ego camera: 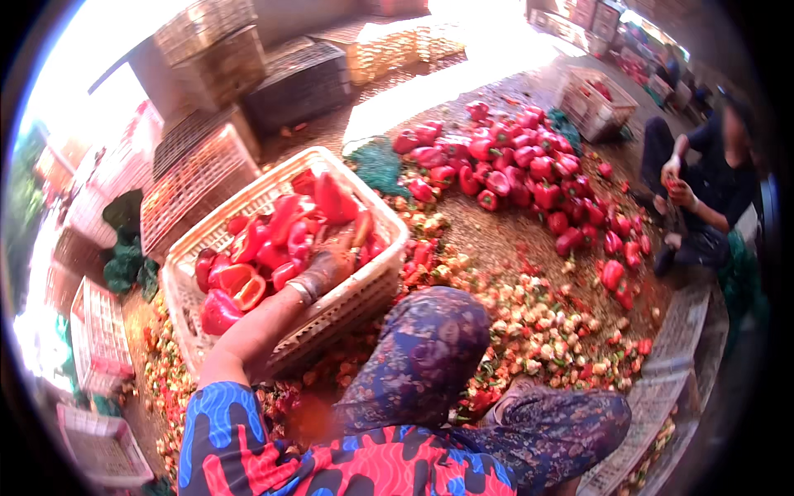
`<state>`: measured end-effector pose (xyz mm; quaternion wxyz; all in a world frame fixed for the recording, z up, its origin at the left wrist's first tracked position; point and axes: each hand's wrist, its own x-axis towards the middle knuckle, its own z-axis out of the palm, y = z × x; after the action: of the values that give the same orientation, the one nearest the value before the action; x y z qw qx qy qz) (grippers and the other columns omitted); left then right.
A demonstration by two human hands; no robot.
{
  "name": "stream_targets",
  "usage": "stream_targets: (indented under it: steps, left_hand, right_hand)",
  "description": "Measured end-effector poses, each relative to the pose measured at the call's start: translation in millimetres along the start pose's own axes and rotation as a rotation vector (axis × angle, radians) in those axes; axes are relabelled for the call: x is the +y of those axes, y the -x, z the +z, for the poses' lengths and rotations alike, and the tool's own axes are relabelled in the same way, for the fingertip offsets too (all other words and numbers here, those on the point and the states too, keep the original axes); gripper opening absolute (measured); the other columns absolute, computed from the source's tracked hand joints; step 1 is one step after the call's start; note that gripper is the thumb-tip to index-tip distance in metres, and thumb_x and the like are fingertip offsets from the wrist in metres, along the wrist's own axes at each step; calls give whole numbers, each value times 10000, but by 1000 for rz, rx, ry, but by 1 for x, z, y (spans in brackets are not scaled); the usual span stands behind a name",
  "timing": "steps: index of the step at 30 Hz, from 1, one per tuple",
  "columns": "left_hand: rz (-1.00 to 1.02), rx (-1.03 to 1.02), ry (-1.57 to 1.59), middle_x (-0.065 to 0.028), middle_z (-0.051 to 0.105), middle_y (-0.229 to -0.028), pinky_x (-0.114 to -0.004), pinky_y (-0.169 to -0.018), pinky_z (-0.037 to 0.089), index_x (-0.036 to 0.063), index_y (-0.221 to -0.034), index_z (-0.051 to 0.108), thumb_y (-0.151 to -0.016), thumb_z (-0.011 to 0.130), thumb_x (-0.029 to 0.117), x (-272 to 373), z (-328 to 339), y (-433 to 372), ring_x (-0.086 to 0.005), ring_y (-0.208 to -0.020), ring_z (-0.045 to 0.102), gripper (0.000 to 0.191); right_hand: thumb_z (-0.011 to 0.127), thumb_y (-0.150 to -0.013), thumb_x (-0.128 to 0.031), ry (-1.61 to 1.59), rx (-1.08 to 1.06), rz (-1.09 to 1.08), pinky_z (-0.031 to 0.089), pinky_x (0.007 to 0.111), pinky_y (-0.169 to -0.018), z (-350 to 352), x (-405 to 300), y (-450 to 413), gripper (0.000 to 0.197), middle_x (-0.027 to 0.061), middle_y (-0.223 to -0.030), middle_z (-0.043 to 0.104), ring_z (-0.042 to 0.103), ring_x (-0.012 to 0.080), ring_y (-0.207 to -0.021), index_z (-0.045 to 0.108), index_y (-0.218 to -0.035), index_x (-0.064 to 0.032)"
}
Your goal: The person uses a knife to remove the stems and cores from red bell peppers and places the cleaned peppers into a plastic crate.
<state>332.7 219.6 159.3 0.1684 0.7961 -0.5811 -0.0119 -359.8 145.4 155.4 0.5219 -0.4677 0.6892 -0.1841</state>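
Note:
A pale plastic crate (242,211) stands before me on the left, part filled with red bell peppers (273,242), some whole and some cut open. My left hand (325,266) reaches into its right side, gloved or stained dark, among the peppers. Its fingers are partly hidden, and whether they grip a pepper cannot be told. My right hand is out of view. Beyond the crate, a large heap of red peppers (521,161) lies on the ground. Cut pepper cores (546,322) are scattered about my legs and beside the crate.
Crates (192,180) are stacked at the left and back. A green net bag (378,164) lies by the heap. At the right sits another person (701,180), holding something red. Behind the heap stands a crate with peppers (595,102). Flattened crates or boards (657,390) lie lower right.

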Motion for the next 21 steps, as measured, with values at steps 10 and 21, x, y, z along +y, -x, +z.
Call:
stream_targets:
  steps: [10, 21]
  left_hand:
    - [-3, 105, 169, -160, 714, -965, -390, -809, 534, 43, -1127, 674, -880, 627, 168, -8, -50, -31, -310, -888, 696, 281]
    - [-175, 66, -49, -173, 700, -1010, -319, -822, 541, -50, -1119, 642, -898, 574, 13, -33, -76, -95, -239, -917, 689, 240]
  right_hand:
    - [673, -929, -186, -275, -53, -26, 517, 259, -609, -22, 44, -19, 248, 39, -865, 658, 608, 98, -726, 612, -1125, -47]
    - [704, -877, -222, -538, 179, 89, 407, 288, -365, 13, 8, -135, 185, 50, -656, 627, 553, 128, -460, 622, -966, -82]
